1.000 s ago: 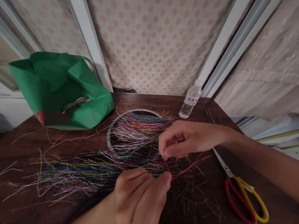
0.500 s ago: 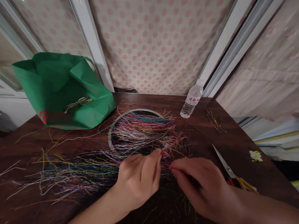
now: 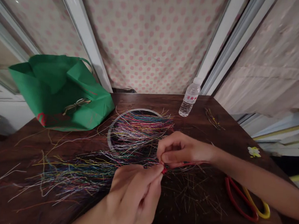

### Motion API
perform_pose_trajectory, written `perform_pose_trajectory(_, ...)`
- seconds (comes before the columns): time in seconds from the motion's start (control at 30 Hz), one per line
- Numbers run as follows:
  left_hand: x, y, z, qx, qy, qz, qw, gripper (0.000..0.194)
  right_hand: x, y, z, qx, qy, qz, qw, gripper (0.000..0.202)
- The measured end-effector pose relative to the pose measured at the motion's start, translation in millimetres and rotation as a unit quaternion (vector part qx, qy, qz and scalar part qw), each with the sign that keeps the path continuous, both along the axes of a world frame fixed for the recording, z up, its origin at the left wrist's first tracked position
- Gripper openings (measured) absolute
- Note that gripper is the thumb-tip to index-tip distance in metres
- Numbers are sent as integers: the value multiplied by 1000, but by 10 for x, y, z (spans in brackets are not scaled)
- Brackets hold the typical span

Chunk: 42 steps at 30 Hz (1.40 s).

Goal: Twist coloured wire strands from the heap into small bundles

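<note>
Probably light and springy, the red strands (image 3: 164, 170) suit gripping at their bunch, where the left hand (image 3: 136, 194) pinches; right hand (image 3: 178, 150) narrow-fingered, its hold unclear

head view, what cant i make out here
All in the head view:
Red strand: pinched part covered by the left hand and right hand.
Scissors: mostly hidden above the handles, behind the right forearm.
Left forearm: cut off by the bottom edge.
White-and-yellow piece: too small to identify.
</note>
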<state>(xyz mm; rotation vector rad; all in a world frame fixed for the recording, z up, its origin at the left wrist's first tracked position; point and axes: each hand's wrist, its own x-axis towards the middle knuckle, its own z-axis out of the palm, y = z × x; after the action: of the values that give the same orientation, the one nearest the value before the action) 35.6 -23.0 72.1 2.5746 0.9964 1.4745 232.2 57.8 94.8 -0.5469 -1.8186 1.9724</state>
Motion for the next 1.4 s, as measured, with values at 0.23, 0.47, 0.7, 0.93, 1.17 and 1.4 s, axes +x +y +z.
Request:
perform_pose_trajectory(0.23, 101, 270, -117, 80, -8, 49, 996, 23, -127, -484, -478, -106, 78, -125, 983, 16)
perform_pose_trajectory(0.47, 150, 361, -218, 7, -10, 14, 1000, 18, -87, -894, -254, 543, -188, -340, 745, 16)
perform_pose_trajectory(0.7, 226, 284, -104, -310, -191, -18, 931, 12, -111, -828, -412, 503, -309, -367, 719, 23)
perform_pose_trajectory(0.93, 257, 329, -53, -458, -286, -55, 840, 19, -140, -658, -517, 463, -278, -416, 732, 18)
perform_pose_trajectory(1.17, 290, 323, -130, -394, -267, -57, 878, 16, -134, -656, -456, 663, -260, -356, 605, 22)
perform_pose_trajectory(1.4, 297, 234, -226, -231, -125, -54, 963, 9, -72, -779, -185, 751, -305, -229, 539, 13)
